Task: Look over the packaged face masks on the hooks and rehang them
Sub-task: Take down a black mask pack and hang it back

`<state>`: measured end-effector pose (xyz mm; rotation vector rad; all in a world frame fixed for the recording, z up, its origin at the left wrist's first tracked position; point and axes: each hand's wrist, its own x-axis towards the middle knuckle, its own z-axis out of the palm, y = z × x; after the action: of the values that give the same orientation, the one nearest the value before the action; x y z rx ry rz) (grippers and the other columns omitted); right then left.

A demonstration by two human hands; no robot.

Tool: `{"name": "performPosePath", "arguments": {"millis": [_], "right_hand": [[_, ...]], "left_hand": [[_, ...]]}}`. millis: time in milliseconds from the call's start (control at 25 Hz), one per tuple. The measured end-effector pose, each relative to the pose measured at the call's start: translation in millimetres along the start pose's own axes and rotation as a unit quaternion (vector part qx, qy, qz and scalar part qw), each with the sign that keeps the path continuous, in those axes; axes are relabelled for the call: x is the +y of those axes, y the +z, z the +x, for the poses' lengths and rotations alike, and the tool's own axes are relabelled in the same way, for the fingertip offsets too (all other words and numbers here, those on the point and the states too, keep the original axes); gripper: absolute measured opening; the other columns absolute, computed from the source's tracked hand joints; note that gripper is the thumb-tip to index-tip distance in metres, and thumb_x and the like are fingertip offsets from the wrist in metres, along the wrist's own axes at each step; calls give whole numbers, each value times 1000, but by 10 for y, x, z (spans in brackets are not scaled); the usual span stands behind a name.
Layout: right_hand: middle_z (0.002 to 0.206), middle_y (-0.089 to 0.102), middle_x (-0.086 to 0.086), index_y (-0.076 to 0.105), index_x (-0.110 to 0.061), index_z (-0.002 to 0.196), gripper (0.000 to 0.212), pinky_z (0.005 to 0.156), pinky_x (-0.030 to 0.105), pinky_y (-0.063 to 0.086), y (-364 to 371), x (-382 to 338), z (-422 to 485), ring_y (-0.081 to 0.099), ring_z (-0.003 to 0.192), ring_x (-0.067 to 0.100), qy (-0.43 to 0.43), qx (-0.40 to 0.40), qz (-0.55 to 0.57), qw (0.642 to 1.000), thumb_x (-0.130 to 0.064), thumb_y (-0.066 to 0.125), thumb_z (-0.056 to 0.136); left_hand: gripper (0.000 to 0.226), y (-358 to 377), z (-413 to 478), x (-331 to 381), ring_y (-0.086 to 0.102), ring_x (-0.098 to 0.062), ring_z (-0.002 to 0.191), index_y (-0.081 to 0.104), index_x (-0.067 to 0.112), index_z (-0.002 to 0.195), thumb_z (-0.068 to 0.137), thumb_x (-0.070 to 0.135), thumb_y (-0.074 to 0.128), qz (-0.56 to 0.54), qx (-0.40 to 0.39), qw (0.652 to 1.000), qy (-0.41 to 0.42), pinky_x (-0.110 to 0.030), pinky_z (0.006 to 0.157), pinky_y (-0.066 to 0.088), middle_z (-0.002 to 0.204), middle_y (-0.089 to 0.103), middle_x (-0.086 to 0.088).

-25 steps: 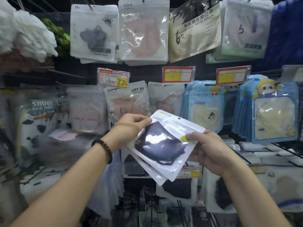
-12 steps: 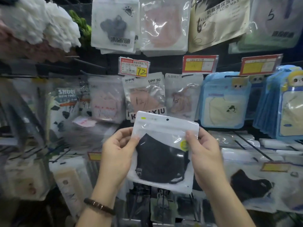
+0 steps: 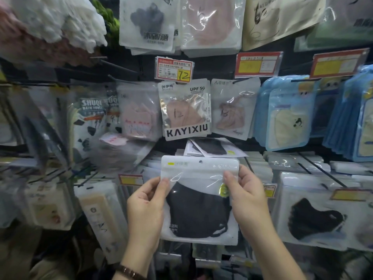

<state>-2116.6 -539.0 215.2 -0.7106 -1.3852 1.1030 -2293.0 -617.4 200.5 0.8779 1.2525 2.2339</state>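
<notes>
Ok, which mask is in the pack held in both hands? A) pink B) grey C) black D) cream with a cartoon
C: the clear-fronted pack, pinched at its sides by the left hand and right hand, shows a black mask.

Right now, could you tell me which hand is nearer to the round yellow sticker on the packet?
Right. The right hand pinches the packet beside the yellow sticker; the left hand grips the opposite edge.

White fluffy bundles [image 3: 66, 25] over a pink fluffy mass [image 3: 40, 51] fill the far upper left, a green fuzzy item [image 3: 109, 19] just right of them, and cow-patterned SHUQI bath towel packs [image 3: 88, 120] hang below at left.
</notes>
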Motion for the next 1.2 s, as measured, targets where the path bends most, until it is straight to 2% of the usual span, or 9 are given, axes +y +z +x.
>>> {"name": "performPosePath", "arguments": {"millis": [80,240,440,600,720,840,1000,1120,1200], "right_hand": [[92,81,3,73,-12,104,18,81,37,57,8,44,-39,73,84,17,0,-4,-4,1000,-12,57,111],[104,82,10,74,-14,111,19,91,49,61,27,210,-147,78,100,32,11,-20,5,1000,-12,55,112],[109,83,9,74,-12,118,21,92,47,62,22,573,-303,79,105,31,62,-29,27,997,-10,54,112],[112,83,9,73,-10,120,21,92,44,63,16,903,-402,79,106,29,83,-33,33,995,-8,55,111],[108,83,10,74,-10,117,19,88,39,62,43,1078,-402,79,104,33,104,-25,21,994,-6,56,110],[103,84,9,75,-12,114,20,84,38,63,112,1102,-279,80,98,32,107,1,11,994,-6,57,110],[102,84,7,76,-18,110,19,92,50,63,181,987,-110,80,96,26,74,22,-13,997,-11,59,111],[102,83,10,77,-23,108,19,95,61,61,197,933,31,79,99,34,49,17,-25,998,-18,59,111],[104,83,6,78,-22,110,20,96,60,61,215,894,99,79,100,30,49,23,-34,998,-17,59,111]], "left_hand": [[9,-27,-27,-28,76,-2,83,81,13,94,98,8,74,11,23,1000,9,-11,75,57,87,84,2],[11,-155,-104,-167,78,-4,94,83,18,101,97,13,75,3,47,999,1,-13,80,58,99,85,1],[20,-316,-264,-406,78,0,87,83,23,92,99,8,71,13,44,998,-37,-9,73,56,90,84,7],[33,-508,-296,-745,76,-4,88,87,30,78,100,10,72,47,43,995,-80,-25,82,57,91,84,5],[26,-551,-298,-919,76,-15,98,85,26,81,99,11,73,54,64,990,-117,-30,87,55,92,84,7],[15,-493,-168,-937,74,-12,102,81,27,94,99,14,75,66,67,989,-116,-27,91,55,94,83,13],[8,-401,72,-889,75,-11,108,83,25,102,100,23,76,72,55,992,-90,-34,103,56,103,84,8],[8,-324,199,-826,75,0,102,81,29,99,100,24,75,78,50,993,-76,-28,98,55,101,83,15],[10,-292,273,-802,74,4,98,81,31,98,101,23,75,88,40,993,-67,-25,95,55,99,82,17]]}}
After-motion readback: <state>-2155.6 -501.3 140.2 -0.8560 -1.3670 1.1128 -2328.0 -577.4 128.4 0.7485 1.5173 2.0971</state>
